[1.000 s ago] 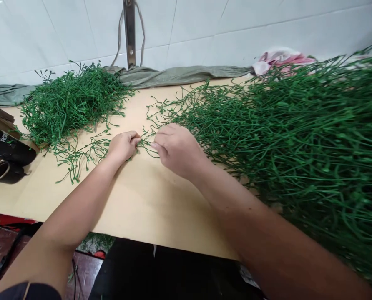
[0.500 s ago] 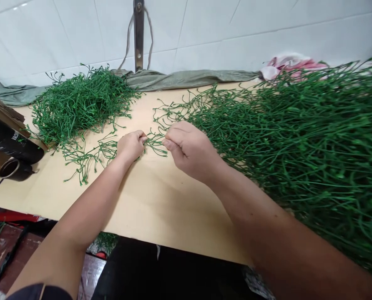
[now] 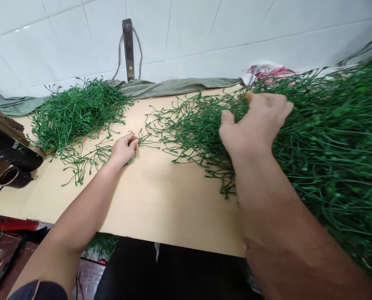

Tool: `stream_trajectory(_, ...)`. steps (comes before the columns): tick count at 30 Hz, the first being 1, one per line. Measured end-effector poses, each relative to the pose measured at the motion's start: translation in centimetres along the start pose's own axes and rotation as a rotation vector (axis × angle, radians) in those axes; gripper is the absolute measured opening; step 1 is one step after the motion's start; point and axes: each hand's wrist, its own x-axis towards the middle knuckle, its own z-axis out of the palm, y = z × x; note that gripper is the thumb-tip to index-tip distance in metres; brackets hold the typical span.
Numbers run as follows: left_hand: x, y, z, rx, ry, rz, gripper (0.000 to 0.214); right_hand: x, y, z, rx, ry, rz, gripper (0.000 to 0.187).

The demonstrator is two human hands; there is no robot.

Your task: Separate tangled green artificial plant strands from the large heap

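My left hand [image 3: 123, 149] rests on the light wooden tabletop [image 3: 161, 200], fingers curled on a thin green plastic stem [image 3: 89, 160] that trails to its left. My right hand [image 3: 256, 123] is raised over the big heap of green plastic stems [image 3: 323, 137] on the right, fingers apart and partly blurred, touching the heap's top with nothing held. A smaller pile of green stems [image 3: 75, 112] lies at the back left, beyond my left hand.
A grey-green cloth [image 3: 176, 86] runs along the white tiled wall. A pink and white rag [image 3: 264, 71] sits behind the big heap. A metal bracket [image 3: 128, 46] hangs on the wall. Black cups [image 3: 13, 177] and cardboard stand at the left edge.
My right hand let go of the stem it shared with the left and moved up and right onto the big heap, opening. My left hand stayed put, still gripping.
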Motion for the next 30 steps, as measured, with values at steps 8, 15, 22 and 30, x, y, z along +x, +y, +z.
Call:
stream_trajectory(8,-1.0,2.1,0.5,0.009,-0.048,0.145,0.017,-2.6,-1.7,3.0,0.013,-0.101,-0.355,0.047)
stream_trajectory(15,-1.8,3.0,0.8,-0.025,-0.053,0.194,0.016,-4.4,-3.4,4.3,0.295,-0.562,-0.56,0.025)
stream_trajectory(22,-1.5,2.5,0.3,0.173,0.01,0.255,0.022,-4.3,-4.1,3.3,0.419,-0.686,-0.446,0.028)
stream_trajectory(30,-1.2,2.5,-0.1,0.265,-0.068,0.241,0.023,-4.3,-3.8,3.6,0.714,-0.881,-0.195,0.027)
